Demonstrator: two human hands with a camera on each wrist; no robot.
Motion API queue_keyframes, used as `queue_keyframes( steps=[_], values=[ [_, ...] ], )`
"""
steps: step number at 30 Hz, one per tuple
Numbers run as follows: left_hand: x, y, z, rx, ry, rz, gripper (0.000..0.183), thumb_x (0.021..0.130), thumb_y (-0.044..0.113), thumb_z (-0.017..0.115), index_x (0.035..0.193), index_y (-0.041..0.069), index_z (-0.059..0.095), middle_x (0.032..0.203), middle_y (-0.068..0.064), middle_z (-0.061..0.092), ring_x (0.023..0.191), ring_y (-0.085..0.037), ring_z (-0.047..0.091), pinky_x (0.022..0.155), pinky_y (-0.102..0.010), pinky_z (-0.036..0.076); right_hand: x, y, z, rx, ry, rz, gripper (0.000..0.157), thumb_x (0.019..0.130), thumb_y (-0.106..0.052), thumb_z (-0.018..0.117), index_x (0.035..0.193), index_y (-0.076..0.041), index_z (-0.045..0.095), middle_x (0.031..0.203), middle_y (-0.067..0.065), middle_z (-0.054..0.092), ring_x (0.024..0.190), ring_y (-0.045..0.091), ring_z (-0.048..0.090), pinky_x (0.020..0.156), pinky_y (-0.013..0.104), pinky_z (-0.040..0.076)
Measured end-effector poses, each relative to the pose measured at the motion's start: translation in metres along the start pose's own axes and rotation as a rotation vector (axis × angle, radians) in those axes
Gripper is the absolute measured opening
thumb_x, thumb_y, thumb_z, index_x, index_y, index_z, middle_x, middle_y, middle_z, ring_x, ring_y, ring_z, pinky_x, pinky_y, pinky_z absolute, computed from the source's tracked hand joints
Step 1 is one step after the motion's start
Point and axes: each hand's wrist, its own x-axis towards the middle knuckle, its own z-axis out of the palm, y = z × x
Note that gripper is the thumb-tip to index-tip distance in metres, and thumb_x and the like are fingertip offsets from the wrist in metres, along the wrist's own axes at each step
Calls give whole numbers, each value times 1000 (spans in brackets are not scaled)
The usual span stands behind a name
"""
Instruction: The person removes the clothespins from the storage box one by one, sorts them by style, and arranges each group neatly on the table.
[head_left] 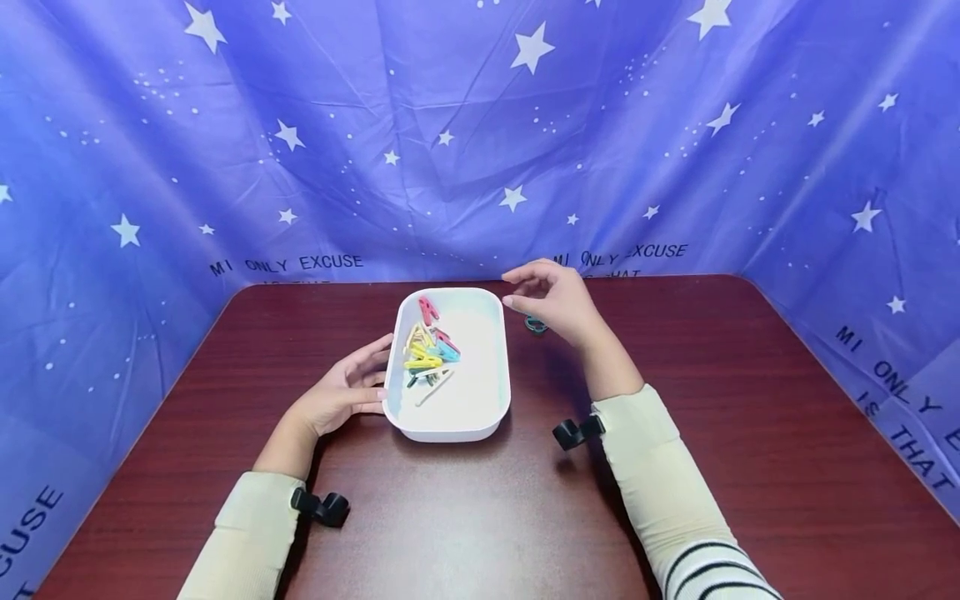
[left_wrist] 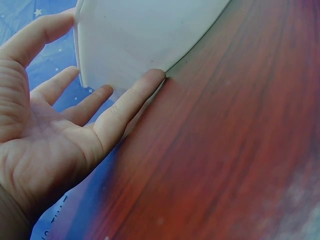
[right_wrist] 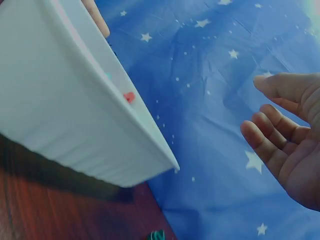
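A white plastic basin (head_left: 483,392) with rounded corners stands on the table. Inside it, mostly along its left side, lie several clothespins: a red one (head_left: 427,311), a yellow one (head_left: 422,363), a light blue one (head_left: 446,352) and a pale one (head_left: 435,388), among others. My left hand (head_left: 347,390) is at the basin's left side, fingers extended; the left wrist view shows fingertips against its wall and the thumb at the rim. Near the far right corner, my right hand (head_left: 553,298) hovers with bent fingers and nothing between them.
Behind and below my right hand, a small dark green item (head_left: 536,324) lies on the table, partly hidden. The dark red-brown table (head_left: 450,517) reaches back to a blue star-printed curtain (head_left: 450,100). Black wrist mounts (head_left: 577,433) stick out from both sleeves.
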Motion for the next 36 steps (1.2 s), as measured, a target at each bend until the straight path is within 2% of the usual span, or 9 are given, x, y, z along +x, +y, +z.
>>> queue_keyframes(
  steps=[7,14,21,27,31,36],
  values=[
    [-2,-2,0,-3,10,-6,88,88,-7,64,157,13,15,158,-22,14,128,-33,46,83,-44,55,17,-19,16,-58,-189,-57,26,80,-9,80,106,-7,74,97,7,69,85,18,65,76,31,54],
    [-3,-6,-1,-9,4,3,87,88,-8,63,157,14,15,158,-23,13,126,-32,48,83,-44,55,32,-33,34,-211,-398,-140,23,80,-12,79,102,-10,75,96,-2,70,83,13,65,72,31,53],
    [-3,-5,-1,-9,8,-6,86,88,-8,63,157,15,16,158,-21,14,127,-33,47,84,-45,54,47,-37,56,-277,-587,-152,19,81,-9,78,99,-10,76,97,0,72,85,11,65,71,28,53],
    [-3,-1,-1,9,8,-6,87,88,-5,65,157,14,14,158,-22,13,128,-32,45,84,-45,55,59,-36,71,-245,-716,-116,21,81,-3,74,102,-7,76,94,5,72,82,16,67,71,27,54],
    [-2,0,-1,12,0,0,87,89,-6,64,157,14,15,158,-22,13,129,-33,45,84,-44,55,66,-33,82,-202,-814,-57,21,82,-1,74,103,-4,75,97,12,72,82,23,68,73,30,56],
    [-1,-1,-2,1,-19,13,87,89,-8,62,158,14,14,159,-22,12,130,-35,44,84,-44,55,72,-25,96,-202,-933,63,21,82,0,73,103,-2,75,98,9,73,79,13,62,77,36,55]
  ],
)
